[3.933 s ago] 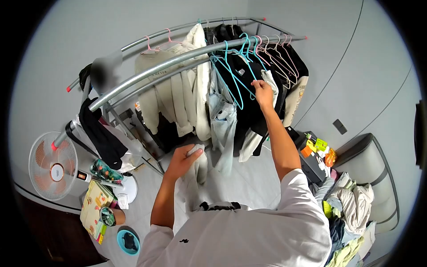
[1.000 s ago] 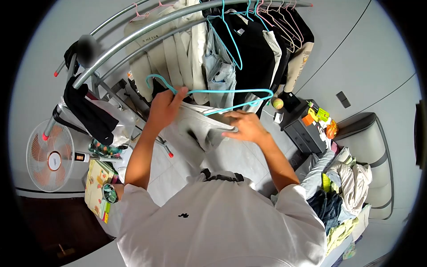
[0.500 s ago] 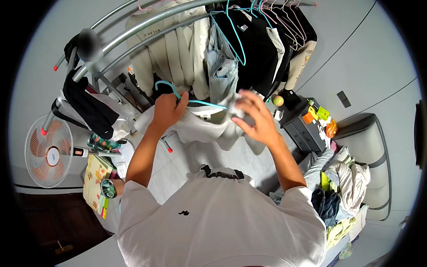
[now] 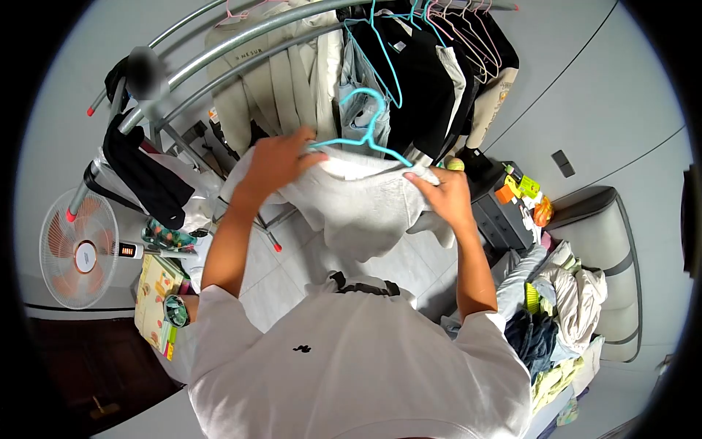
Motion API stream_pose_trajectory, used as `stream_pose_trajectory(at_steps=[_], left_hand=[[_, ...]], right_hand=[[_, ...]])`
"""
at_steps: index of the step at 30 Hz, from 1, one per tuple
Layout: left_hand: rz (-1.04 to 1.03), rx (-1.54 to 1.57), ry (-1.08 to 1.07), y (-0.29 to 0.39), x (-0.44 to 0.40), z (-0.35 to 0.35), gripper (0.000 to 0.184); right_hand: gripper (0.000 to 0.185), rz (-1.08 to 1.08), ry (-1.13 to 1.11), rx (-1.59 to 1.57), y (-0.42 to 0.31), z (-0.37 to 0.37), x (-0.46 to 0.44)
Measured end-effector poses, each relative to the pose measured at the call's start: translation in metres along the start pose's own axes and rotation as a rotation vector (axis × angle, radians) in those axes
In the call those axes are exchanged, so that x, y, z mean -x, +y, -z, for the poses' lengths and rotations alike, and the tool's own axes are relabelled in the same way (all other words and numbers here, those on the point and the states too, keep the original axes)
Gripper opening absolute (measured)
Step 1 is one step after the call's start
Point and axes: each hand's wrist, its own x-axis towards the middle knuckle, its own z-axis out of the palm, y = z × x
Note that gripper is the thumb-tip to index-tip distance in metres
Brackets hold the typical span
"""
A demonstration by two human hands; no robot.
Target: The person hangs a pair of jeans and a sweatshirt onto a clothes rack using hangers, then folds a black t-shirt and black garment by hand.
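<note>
A light grey knit top (image 4: 358,208) hangs in front of me, spread between my two hands. Its neckline lies around a light blue hanger (image 4: 370,133) whose hook points up. My left hand (image 4: 281,164) is closed on the top's left shoulder, at the hanger's left arm. On the other side, my right hand (image 4: 444,196) pinches the right shoulder, near the end of the hanger's right arm. The fabric hides the hanger's lower part.
A metal clothes rack (image 4: 252,36) with garments and several hangers stands ahead. At left are a fan (image 4: 80,249) and a low table with a box (image 4: 157,293). A dark drawer cabinet (image 4: 501,219) and a bed with piled clothes (image 4: 563,314) are at right.
The hanger has turned upright, its hook moving from the left to the middle. My right hand has moved down and right onto the shoulder, and the top is spread wider.
</note>
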Motion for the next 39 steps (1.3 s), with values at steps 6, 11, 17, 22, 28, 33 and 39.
stream_pose_trajectory(at_steps=[6,11,17,22,28,33,39], left_hand=[[0.137,0.111,0.018,-0.065,0.014,-0.016,0.041],[0.351,0.263,0.243,-0.094,0.025,-0.023,0.042],[0.240,0.153,0.730,-0.069,0.024,-0.047,0.028],[0.447,0.685,0.497,-0.040,0.070,-0.104,0.022],[0.459,0.983,0.381,-0.001,0.105,-0.157,0.004],[0.488,1.126,0.332,0.020,0.122,-0.169,0.004],[0.598,1.135,0.250,0.022,0.141,-0.165,0.005]], right_hand=[[0.050,0.018,-0.044,-0.054,0.007,0.012,0.006],[0.044,-0.049,-0.231,-0.233,0.025,0.031,0.012],[0.047,-0.271,-0.083,-0.656,0.017,-0.012,0.006],[0.045,-0.282,0.083,-0.797,-0.011,-0.022,-0.043],[0.047,-0.223,0.152,-0.677,-0.032,-0.019,-0.130],[0.043,-0.198,0.019,-0.635,-0.026,-0.048,-0.156],[0.018,-0.274,0.122,-0.610,0.030,-0.106,-0.105]])
